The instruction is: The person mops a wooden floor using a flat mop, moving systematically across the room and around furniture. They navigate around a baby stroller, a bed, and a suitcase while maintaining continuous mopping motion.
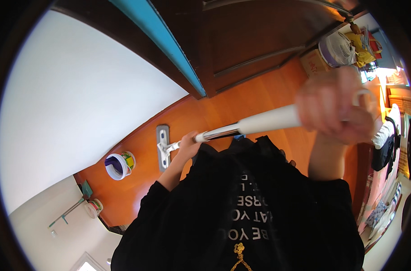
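Note:
A flat mop with a white-and-chrome pole runs slantwise in front of my black top. My right hand, blurred and close to the camera, is closed around the upper end of the pole, beside a white hanging loop. Lower down, my left hand grips the pole near its white joint. The grey rectangular mop head is over the orange-brown wood floor; whether it presses on the floor I cannot tell. Left of it stands a white bucket with something purple inside.
A white wall borders the floor on the left. Ahead are a dark brown wooden door and a blue strip. A cardboard box, fan and yellow bag stand far right. A long-handled dustpan and smaller bucket sit left.

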Available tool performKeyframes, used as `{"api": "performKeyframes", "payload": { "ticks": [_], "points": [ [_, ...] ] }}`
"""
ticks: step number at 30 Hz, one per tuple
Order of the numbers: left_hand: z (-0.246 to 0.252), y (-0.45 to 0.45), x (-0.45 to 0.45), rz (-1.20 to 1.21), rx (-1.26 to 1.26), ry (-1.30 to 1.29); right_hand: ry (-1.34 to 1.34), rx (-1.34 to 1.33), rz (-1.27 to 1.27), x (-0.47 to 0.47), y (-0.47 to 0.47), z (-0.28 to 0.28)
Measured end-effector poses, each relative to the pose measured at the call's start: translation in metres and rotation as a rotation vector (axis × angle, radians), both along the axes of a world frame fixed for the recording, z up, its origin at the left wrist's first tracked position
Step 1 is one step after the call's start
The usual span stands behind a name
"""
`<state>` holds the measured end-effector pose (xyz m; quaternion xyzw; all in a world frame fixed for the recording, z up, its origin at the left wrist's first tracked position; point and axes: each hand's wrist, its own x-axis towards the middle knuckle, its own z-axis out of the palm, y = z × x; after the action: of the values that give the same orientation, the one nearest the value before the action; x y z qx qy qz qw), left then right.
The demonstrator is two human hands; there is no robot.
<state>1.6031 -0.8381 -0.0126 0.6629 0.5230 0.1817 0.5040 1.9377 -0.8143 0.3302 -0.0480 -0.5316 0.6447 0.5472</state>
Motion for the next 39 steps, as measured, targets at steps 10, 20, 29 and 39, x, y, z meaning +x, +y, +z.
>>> {"api": "performKeyframes", "payload": {
  "ticks": [10, 20, 29, 39],
  "points": [
    [0.095, 0.034, 0.168, -0.278, -0.026, 0.109, -0.103, 0.065, -0.388, 0.155, -0.028, 0.059],
    [0.001, 0.009, 0.041, -0.013, -0.105, 0.088, 0.103, -0.169, -0.345, 0.065, 0.007, -0.037],
    [-0.028, -0.045, -0.153, 0.354, -0.111, 0.462, 0.105, -0.355, -0.083, -0.137, 0.002, -0.144],
    [-0.067, -0.123, -0.231, 0.551, -0.271, 0.564, -0.071, -0.374, 0.239, -0.217, 0.006, -0.154]
  ]
}}
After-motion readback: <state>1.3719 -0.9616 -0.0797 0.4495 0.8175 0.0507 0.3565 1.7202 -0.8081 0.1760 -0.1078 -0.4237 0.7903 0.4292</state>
